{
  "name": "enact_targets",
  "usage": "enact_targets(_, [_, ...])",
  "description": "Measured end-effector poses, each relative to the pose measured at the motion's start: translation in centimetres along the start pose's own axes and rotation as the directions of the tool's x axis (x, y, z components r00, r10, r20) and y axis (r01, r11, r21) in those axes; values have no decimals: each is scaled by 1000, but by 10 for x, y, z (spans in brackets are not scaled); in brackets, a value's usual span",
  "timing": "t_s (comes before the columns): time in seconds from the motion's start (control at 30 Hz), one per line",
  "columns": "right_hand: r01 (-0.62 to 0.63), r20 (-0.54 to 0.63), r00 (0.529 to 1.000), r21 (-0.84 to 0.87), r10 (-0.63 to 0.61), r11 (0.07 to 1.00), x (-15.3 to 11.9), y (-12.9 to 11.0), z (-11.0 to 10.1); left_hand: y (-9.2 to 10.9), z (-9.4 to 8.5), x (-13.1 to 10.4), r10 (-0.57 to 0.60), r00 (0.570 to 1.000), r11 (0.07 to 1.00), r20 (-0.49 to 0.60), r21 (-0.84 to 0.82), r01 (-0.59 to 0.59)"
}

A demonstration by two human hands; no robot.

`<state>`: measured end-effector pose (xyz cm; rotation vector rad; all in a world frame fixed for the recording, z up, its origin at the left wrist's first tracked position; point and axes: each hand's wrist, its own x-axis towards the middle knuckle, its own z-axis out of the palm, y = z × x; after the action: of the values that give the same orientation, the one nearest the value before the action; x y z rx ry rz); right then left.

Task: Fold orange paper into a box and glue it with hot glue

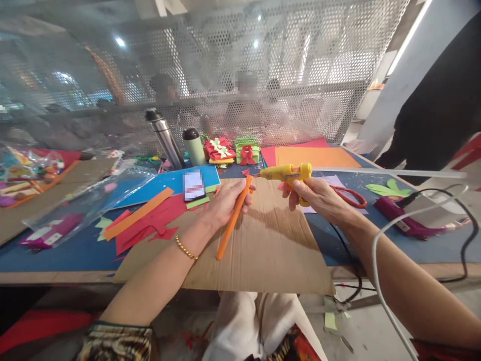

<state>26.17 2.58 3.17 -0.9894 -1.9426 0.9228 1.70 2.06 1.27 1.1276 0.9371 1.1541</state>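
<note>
An orange folded strip [233, 220] is held in my left hand [227, 200], slanting down over a brown cardboard sheet [278, 250]. My right hand [310, 193] is wrapped round a yellow glue gun [285, 173]. The gun's nozzle points left, close to the strip's upper end; whether they touch is hard to tell. A clear glue stick [387, 173] sticks out of the back of the gun. Red paper pieces [150, 223] and a flat orange strip [139, 214] lie left of my left hand.
Behind are a steel flask [167, 140], a green bottle [194, 147], paper crafts [247, 152] and orange sheets [315, 157]. A phone [194, 186] lies left. Red-handled scissors [349, 196], a purple power strip [409, 218] and loose cables [376, 260] are right. A person [436, 100] stands at right.
</note>
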Motion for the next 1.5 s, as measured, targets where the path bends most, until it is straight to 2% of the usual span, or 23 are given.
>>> enact_targets(0.33, [2, 25, 1000, -38, -1, 999, 1, 2, 3, 2, 3, -2, 0, 1000, 1000, 12, -11, 0])
enact_targets(0.57, [7, 14, 1000, -74, -6, 997, 3, 12, 4, 2, 4, -2, -12, 1000, 1000, 7, 5, 12])
enact_targets(0.83, [62, 28, 998, -264, -57, 962, 3, 14, 1, 6, 7, -4, -20, 1000, 999, -1, 47, 20])
enact_targets(1.07, [55, -16, 998, -298, -63, 953, 3, 17, 1, 7, 8, -4, -32, 999, 998, 12, 52, 32])
enact_targets(1.2, [32, -2, 999, -323, -34, 946, 3, 18, 0, 7, 8, -3, -36, 999, 998, -1, 51, 36])
enact_targets(1.5, [64, 56, 997, -317, -48, 946, 2, 11, 2, 10, 7, -4, -30, 1000, 996, 8, 85, 29])
